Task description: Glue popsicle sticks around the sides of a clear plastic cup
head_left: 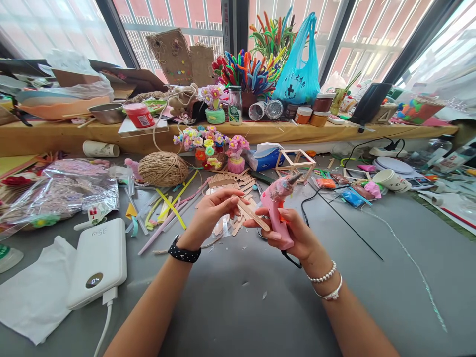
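Observation:
My left hand (217, 213) pinches one end of a wooden craft stick (254, 216) that slants down to the right. The pink hot glue gun (278, 213) is gripped in my right hand (293, 233), its dark nozzle pointing up and to the right, away from the stick. The stick's lower end lies close to my right fingers; whether they touch it I cannot tell. Behind both hands, loose craft sticks (245, 183) lie heaped on the grey table (238, 307). An open frame built of sticks (296, 165) stands just beyond the glue gun.
A white power bank (100, 263) with a cable lies at the left, by a tissue (35, 292). A twine ball (163, 168) and pipe-cleaner flowers (208, 144) stand at the back. The glue gun's black cord (305, 206) curves right, near a paper cup (390, 180).

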A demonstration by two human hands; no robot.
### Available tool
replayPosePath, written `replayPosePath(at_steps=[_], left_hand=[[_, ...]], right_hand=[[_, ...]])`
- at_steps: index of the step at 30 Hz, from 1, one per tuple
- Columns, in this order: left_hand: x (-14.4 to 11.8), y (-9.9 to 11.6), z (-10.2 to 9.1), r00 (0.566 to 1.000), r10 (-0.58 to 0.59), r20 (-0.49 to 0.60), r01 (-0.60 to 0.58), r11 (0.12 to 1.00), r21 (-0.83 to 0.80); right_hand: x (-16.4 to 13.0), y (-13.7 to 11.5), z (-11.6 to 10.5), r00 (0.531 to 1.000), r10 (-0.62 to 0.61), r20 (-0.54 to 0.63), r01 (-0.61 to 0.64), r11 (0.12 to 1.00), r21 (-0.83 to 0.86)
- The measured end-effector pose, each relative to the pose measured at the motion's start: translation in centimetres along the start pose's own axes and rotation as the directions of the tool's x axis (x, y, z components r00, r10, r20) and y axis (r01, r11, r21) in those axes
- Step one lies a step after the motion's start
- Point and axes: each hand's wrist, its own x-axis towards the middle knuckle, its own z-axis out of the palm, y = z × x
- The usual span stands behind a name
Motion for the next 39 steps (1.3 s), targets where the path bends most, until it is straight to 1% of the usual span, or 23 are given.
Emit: replayPosePath(at_steps=[3, 7, 13, 17, 26, 29, 32, 36, 39], left_hand=[[-0.1, -0.1, 0.0, 1.000, -0.008, 0.008, 0.008, 1.000, -0.007], [-0.4, 0.0, 0.0, 1.000, -0.008, 0.013, 0.008, 1.000, 0.001], [-0.4, 0.0, 0.3, 1.000, -0.009, 0.020, 0.009, 1.000, -0.005], [-0.3, -0.1, 0.5, 1.000, -0.005, 0.017, 0.005, 1.000, -0.016], [-0.5, -0.3, 0.8, 1.000, 0.001, 0.010, -0.001, 0.998, -0.066], [-0.6, -0.3, 1.0, 1.000, -0.002, 0.006, 0.003, 0.997, -0.077], [-0.6, -0.4, 1.1, 1.000, -0.008, 0.009, 0.009, 0.994, -0.106], [-0.7, -0.5, 1.5, 0.998, -0.053, -0.016, 0.050, 0.982, -0.180], [-0.8, -0.4, 2.0, 0.997, -0.073, -0.015, 0.068, 0.970, -0.235]], right_hand=[[0.1, 0.2, -0.1, 0.999, -0.011, 0.039, 0.010, 0.999, 0.038], [0.3, 0.3, -0.4, 0.999, -0.020, 0.051, 0.016, 0.998, 0.060], [0.2, 0.5, -0.4, 1.000, -0.012, 0.021, 0.011, 0.998, 0.059], [0.3, 0.5, -0.4, 0.999, -0.027, 0.023, 0.026, 0.999, 0.047], [0.3, 0.6, -0.3, 0.995, -0.043, 0.086, 0.040, 0.999, 0.037], [0.4, 0.6, -0.3, 0.994, -0.061, 0.086, 0.058, 0.998, 0.032], [0.4, 0.7, -0.3, 0.995, -0.071, 0.077, 0.069, 0.997, 0.028], [0.4, 0.8, -0.3, 0.994, -0.059, 0.091, 0.057, 0.998, 0.025], [0.3, 0.8, -0.2, 0.994, -0.079, 0.076, 0.077, 0.997, 0.030]])
